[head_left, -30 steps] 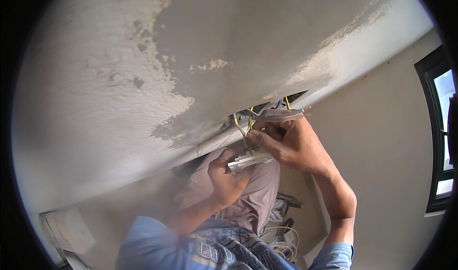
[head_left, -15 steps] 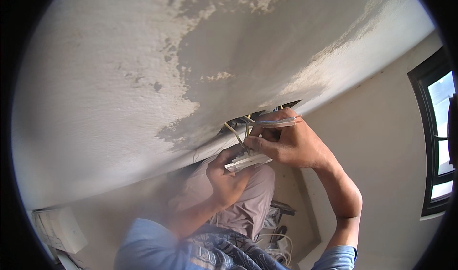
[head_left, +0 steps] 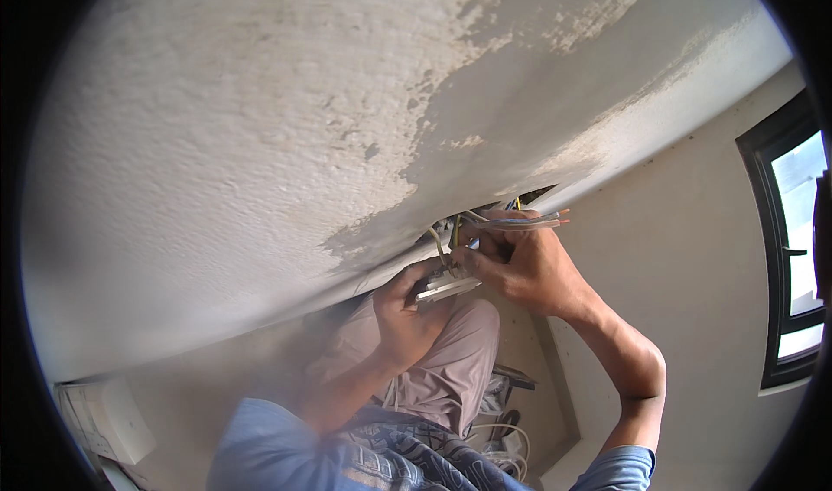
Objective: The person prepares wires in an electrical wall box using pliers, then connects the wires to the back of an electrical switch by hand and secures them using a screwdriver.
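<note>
My left hand (head_left: 406,322) grips a white electrical faceplate (head_left: 447,290) from its left side and underneath, with its back turned up toward the wall. Wires, one of them yellow-green (head_left: 457,231), run from an opening (head_left: 539,194) in the wall down to the plate's back. My right hand (head_left: 530,268) is closed just above the plate, thumb and fingers pinched together by the wires. A small bright spot shows between those fingers; what they hold is too small to make out. Grey wires (head_left: 524,223) with bare copper ends stick out to the right across the knuckles.
The plastered wall (head_left: 260,144) with patchy grey areas stands close in front of me. A dark-framed window (head_left: 771,335) is at the right. My bent knee (head_left: 459,335) is under the hands. A white cable (head_left: 520,443) and dark items lie on the floor; a white box (head_left: 117,417) is at far left.
The view has shifted, so the wall patches sit farther right. My right hand is slightly lower and farther right, and a bright spot now shows between its fingers. The left hand still grips the faceplate.
</note>
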{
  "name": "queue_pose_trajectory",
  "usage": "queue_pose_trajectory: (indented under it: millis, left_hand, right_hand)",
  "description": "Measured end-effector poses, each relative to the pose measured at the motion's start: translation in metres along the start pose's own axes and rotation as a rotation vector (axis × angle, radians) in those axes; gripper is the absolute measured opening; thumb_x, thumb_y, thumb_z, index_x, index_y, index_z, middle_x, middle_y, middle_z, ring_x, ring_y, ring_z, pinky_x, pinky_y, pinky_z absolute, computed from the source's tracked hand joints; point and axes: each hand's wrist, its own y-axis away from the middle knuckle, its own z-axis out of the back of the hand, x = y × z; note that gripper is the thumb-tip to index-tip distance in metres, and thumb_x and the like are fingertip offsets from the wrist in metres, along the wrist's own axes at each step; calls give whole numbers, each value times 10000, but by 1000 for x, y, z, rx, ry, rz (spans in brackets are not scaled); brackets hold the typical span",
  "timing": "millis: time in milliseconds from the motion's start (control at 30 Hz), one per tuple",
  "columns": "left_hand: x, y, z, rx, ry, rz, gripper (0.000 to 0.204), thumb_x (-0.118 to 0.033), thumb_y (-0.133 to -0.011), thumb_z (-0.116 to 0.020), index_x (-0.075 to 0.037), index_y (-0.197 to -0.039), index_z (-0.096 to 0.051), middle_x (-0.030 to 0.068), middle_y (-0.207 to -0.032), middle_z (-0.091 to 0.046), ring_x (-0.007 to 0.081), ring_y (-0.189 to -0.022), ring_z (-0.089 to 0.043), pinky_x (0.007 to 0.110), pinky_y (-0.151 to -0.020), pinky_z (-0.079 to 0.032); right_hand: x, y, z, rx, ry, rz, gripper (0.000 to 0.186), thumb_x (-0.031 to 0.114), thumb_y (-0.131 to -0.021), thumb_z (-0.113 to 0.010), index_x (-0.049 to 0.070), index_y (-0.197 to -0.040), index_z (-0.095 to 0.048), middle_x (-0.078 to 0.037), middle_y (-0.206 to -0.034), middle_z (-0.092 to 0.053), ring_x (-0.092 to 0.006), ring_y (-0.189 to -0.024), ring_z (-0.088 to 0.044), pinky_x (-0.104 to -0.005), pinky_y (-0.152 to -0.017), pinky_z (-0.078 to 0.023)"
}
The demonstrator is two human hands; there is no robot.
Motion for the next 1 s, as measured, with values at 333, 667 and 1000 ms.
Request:
queue_pose_trajectory:
  millis: [333,667,1000]
  left_hand:
    - [9,-1,3,-8,-2,5,317,109,-796,-717,31,-1098,-662,57,-977,-717,87,-869,-654,241,-783,-530]
    - [12,-6,6,22,66,48,314,125,-813,-684,12,-1101,-627,63,-1013,-688,113,-945,-657,264,-825,-534]
    - [18,-4,4,5,-15,-28,318,132,-809,-649,3,-1099,-624,72,-1008,-703,113,-938,-673,252,-829,-520]
  right_hand:
    - [-7,2,-10,-18,-12,-9,143,110,-920,-691,18,-1026,-719,85,-583,-306,-36,-546,-285,-256,-515,-242]
    - [-10,3,-13,-94,55,103,161,94,-874,-699,-7,-997,-714,-84,-609,-474,-125,-527,-393,-312,-504,-342]
    - [-18,2,-16,-144,82,233,166,47,-827,-716,-6,-984,-713,-123,-623,-513,-211,-523,-472,-346,-516,-376]
